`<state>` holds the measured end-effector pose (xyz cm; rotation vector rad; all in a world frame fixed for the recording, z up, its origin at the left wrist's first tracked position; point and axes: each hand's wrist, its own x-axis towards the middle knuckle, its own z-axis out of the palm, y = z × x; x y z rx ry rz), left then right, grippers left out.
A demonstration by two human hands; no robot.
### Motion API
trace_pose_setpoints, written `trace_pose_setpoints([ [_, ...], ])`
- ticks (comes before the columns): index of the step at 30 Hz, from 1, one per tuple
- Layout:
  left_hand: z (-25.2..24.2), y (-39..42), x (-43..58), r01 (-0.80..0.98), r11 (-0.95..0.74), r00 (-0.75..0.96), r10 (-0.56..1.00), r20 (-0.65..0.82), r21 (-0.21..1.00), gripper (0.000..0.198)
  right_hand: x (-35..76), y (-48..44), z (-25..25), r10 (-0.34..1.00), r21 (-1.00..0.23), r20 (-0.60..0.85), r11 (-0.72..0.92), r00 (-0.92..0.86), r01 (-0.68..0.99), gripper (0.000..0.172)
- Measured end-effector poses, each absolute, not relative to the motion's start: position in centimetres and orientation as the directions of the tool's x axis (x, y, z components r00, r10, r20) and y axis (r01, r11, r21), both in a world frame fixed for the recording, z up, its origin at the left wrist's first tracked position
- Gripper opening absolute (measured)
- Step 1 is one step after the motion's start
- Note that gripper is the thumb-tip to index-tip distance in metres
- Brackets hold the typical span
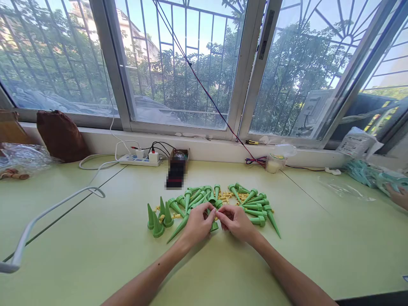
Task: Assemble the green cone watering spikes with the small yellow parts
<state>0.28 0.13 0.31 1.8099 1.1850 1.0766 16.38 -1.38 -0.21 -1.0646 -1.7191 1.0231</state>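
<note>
Several green cone-shaped plastic spikes (251, 204) lie in a heap on the pale green table (95, 242), mixed with small yellow plastic parts (227, 196). A few spikes (157, 219) stand upright at the left of the heap. My left hand (198, 223) is closed round a green spike (213, 225) at the heap's front edge. My right hand (236, 221) meets it, fingertips pinched together on a tiny yellowish piece that I cannot name. Both forearms reach in from the bottom.
A white power strip (138, 159) with plugs and a dark blurred box (177, 170) sit by the window ledge. A brown pouch (60, 136) and a plastic bag (22, 159) are far left. A white cable (47, 210) loops left. Another person's hand (398, 196) shows at the right edge.
</note>
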Motion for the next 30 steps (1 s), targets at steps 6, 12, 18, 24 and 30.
trace_pose_setpoints([
  [6, 0.41, 0.06, 0.27, 0.367, -0.337, 0.232, 0.936, 0.266, 0.867, 0.026, 16.37, -1.32, -0.41, 0.931, -0.921, 0.236, 0.305, -0.277, 0.241, 0.033],
  [12, 0.26, 0.18, 0.18, 0.388, -0.343, 0.238, 0.934, 0.266, 0.856, 0.025, 16.46, -1.25, -0.36, 0.928, -0.913, 0.246, 0.319, -0.281, 0.256, 0.027],
  [18, 0.06, 0.27, 0.16, 0.388, -0.341, 0.243, 0.934, 0.262, 0.856, 0.026, 16.47, -1.24, -0.40, 0.925, -0.912, 0.240, 0.319, -0.294, 0.258, 0.026],
  [24, -0.05, 0.31, 0.11, 0.420, -0.374, 0.265, 0.922, 0.282, 0.827, 0.026, 16.47, -1.40, -0.42, 0.923, -0.910, 0.237, 0.320, -0.302, 0.265, 0.029],
  [30, -0.09, 0.41, 0.09, 0.439, -0.372, 0.276, 0.922, 0.271, 0.818, 0.024, 16.48, -1.39, -0.48, 0.924, -0.902, 0.243, 0.328, -0.295, 0.282, 0.030],
])
